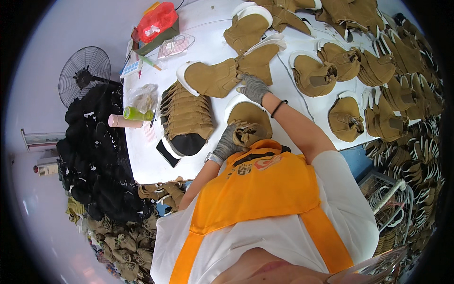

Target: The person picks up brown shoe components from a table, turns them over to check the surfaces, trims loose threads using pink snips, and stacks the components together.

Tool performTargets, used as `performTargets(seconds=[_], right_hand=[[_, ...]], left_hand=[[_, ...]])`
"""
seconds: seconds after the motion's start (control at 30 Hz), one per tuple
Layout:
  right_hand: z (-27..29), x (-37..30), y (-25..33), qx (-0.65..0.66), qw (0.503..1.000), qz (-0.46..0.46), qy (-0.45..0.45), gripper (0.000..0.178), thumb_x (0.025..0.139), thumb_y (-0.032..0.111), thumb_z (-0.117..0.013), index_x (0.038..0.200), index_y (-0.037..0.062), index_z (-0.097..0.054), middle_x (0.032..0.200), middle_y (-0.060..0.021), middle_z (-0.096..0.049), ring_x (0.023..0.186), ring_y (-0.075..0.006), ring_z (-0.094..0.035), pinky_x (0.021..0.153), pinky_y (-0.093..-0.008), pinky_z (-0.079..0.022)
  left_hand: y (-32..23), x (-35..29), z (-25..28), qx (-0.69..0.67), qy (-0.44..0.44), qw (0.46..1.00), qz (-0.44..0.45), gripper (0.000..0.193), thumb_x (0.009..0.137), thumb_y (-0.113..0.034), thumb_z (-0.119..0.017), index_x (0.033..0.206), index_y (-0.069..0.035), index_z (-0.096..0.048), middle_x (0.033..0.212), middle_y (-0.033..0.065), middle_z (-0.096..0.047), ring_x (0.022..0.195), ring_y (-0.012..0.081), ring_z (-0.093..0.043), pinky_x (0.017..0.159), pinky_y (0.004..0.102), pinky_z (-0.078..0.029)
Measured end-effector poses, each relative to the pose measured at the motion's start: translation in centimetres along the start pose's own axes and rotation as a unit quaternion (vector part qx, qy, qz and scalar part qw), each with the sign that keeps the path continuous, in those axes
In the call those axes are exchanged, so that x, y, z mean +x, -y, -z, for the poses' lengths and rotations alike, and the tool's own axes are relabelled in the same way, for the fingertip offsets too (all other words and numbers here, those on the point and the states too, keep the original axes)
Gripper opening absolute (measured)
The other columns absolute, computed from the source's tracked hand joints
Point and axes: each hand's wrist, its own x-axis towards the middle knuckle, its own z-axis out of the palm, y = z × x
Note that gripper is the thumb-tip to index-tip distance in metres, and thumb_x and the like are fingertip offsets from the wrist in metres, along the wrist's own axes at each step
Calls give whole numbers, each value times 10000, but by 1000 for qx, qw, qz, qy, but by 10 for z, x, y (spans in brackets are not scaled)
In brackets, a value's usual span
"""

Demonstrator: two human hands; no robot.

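Grey knit gloves cover both my hands. My left hand (pixel 226 144) is closed on the gathered top of a brown shoe upper (pixel 248 116) with a white edge, at the table's near side. Farther up, my right hand (pixel 254 88) has its fingers closed at the edge of another brown upper (pixel 210 78), which lies on its side; its fingertips are partly hidden. A further brown upper (pixel 257 61) lies just beyond that hand. Left of my left hand is a stacked row of brown uppers (pixel 187 116) with a black end.
More brown uppers (pixel 314 73) stand across the right of the white table (pixel 291 123). A phone (pixel 168 154), a green roll (pixel 137 113), a pink cylinder (pixel 125 121) and a red bag (pixel 158 22) lie left. Black pieces (pixel 101 156) are heaped below a fan (pixel 84 77).
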Motion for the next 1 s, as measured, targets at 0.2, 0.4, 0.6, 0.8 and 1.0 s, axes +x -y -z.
performTargets(seconds=[0.2, 0.4, 0.6, 0.8, 1.0], right_hand=[[-41, 27, -5, 57, 996, 20, -63, 367, 857, 270, -645, 1109, 6, -616, 1055, -138, -639, 956, -241, -589, 891, -348, -448], [62, -63, 98, 387, 922, -4, 1, 309, 897, 283, -629, 1052, 16, -625, 830, -33, -597, 788, -112, -531, 755, -257, -451], [110, -122, 136, 342, 935, 88, 24, 319, 902, 243, -628, 1137, 30, -592, 821, -17, -578, 793, -97, -535, 761, -236, -447], [139, -143, 67, 354, 919, 147, -97, 334, 882, 198, -626, 1182, 68, -557, 1042, -73, -605, 939, -205, -598, 853, -304, -487], [84, -186, -116, -332, 927, -173, -15, 320, 856, 353, -595, 1113, 163, -609, 1096, -74, -631, 1043, -274, -596, 902, -440, -420]], left_hand=[[5, -19, 1, 75, -4, 996, 49, 1027, 553, -443, -841, 1389, -68, -376, 1404, 185, -389, 1343, 344, -312, 1122, 397, -248], [-71, -54, 73, -439, -281, 852, 61, 942, 771, -487, -707, 1448, -23, -245, 1499, 142, -256, 1373, 242, -274, 1093, 348, -281], [-140, -34, 143, -333, -289, 897, 38, 703, 869, -538, -579, 1301, 1, -450, 1168, 108, -566, 1048, 185, -569, 869, 283, -468], [-238, -19, 138, -502, -373, 780, -32, 681, 910, -538, -517, 1295, 17, -436, 1210, 131, -549, 1080, 187, -558, 920, 315, -466], [-246, -30, 128, -484, -406, 776, 6, 749, 870, -607, -526, 1280, 15, -445, 1226, 117, -533, 1057, 181, -548, 922, 308, -452]])
